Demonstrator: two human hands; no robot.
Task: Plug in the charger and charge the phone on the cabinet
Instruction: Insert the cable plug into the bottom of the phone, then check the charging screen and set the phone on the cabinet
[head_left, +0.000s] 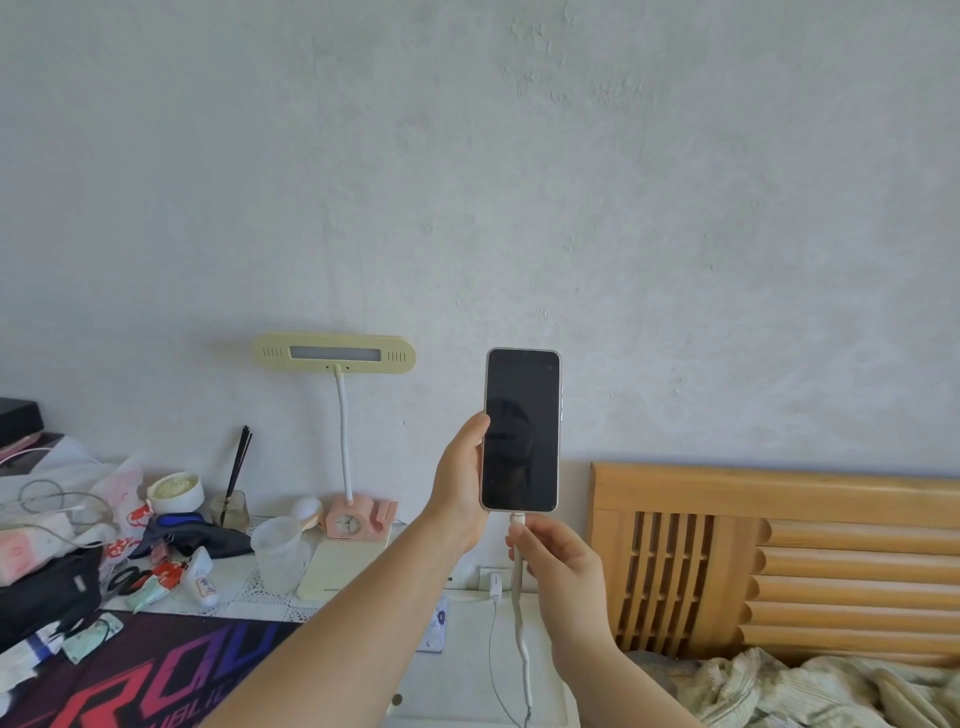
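My left hand (460, 488) holds a phone (522, 430) upright in front of the wall, its dark screen facing me. Just below it, my right hand (563, 571) pinches the white charging cable (519, 613) near its plug, and the plug sits at the port on the phone's bottom edge. The cable hangs down past the white cabinet (467, 670). A white charger (494, 582) sits in the wall socket behind the cabinet, with a thin cord trailing down from it.
A yellow desk lamp (335, 354) on a pink clock base (358, 522) stands on the cluttered desk at left, beside a plastic cup (278, 551), tubes, bags and a dark mat (156, 670). A wooden headboard (779, 561) and rumpled bedding (810, 691) are at right.
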